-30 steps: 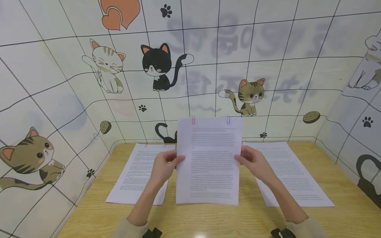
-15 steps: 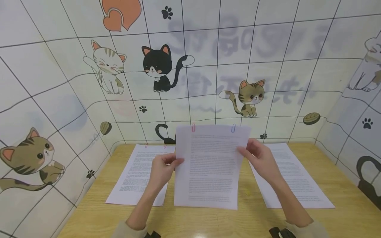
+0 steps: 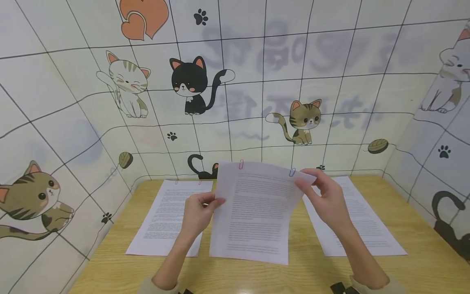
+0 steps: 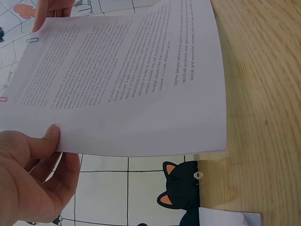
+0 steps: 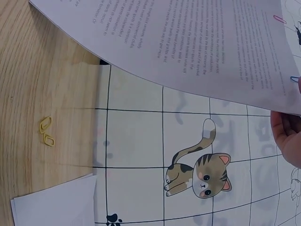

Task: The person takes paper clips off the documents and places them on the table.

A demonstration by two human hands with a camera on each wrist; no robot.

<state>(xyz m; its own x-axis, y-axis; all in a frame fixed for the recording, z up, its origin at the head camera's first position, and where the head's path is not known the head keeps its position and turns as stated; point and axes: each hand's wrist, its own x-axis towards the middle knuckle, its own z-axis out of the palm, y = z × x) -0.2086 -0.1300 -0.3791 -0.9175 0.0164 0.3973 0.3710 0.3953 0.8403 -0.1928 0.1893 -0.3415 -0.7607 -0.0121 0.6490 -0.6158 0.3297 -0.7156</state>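
The held white rectangular printed document (image 3: pixel 253 220) is made of smooth, matt paper; below it, the flat yellowish tabletop (image 3: pixel 235 277) is faced in grained wood, faintly glossed by reflected light.

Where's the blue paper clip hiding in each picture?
Head: the blue paper clip is right of the middle, on the held paper's top edge.
Left wrist: near the upper left corner.
Right wrist: by the right edge.
Shared landmark: the pink clip on the same paper edge.
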